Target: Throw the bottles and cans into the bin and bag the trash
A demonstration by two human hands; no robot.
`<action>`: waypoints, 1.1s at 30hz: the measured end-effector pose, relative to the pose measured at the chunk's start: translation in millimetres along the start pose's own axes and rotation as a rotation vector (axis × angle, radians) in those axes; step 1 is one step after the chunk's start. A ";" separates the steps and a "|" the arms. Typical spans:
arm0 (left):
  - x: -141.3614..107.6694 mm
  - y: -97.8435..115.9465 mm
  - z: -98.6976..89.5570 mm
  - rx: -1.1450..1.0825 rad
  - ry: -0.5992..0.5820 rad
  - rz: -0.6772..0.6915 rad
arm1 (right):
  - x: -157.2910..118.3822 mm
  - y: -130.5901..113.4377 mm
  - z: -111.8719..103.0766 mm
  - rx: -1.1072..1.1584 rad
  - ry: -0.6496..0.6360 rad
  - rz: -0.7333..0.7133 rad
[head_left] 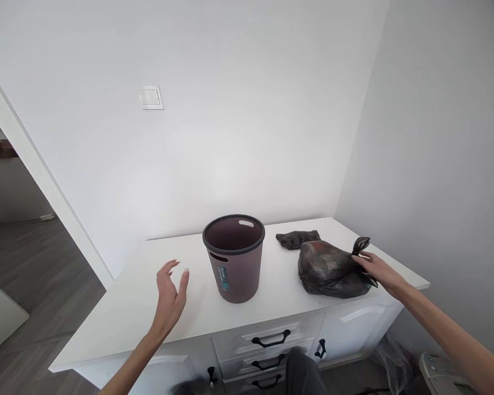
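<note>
Tied bag [329, 274]: on the tabletop [127, 318], at three o'clock from the bin [241, 277]; long axis nine to three, knot [359, 246] at the three o'clock end.
Right hand [379, 270]: nearer the bag, fingers pinched on that knot; the bag's bulk lies towards nine o'clock.
Left hand [170, 304]: holding nothing, thumb and fingers apart, bin at two o'clock.
</note>
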State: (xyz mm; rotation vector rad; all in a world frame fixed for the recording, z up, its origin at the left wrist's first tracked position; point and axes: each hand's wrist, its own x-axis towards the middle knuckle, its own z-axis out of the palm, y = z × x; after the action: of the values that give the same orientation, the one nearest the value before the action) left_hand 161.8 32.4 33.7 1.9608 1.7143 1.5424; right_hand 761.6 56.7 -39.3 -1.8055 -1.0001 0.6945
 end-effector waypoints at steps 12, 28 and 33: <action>-30.1 -110.5 -8.0 0.284 -0.197 -0.193 | -63.6 -108.9 10.0 -0.376 0.154 -0.472; -36.8 -114.6 -6.0 0.352 -0.228 -0.043 | -158.3 -117.7 94.4 -0.289 -0.390 -0.776; -40.0 -111.4 -6.4 0.363 -0.221 0.003 | -83.2 -151.7 99.0 -0.411 -0.082 -0.676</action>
State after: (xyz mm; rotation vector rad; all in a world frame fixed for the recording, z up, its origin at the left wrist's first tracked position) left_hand 88.5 37.1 -59.3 2.1956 2.0007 1.0183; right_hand 589.8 66.0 61.3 -1.6128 -1.7862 0.1442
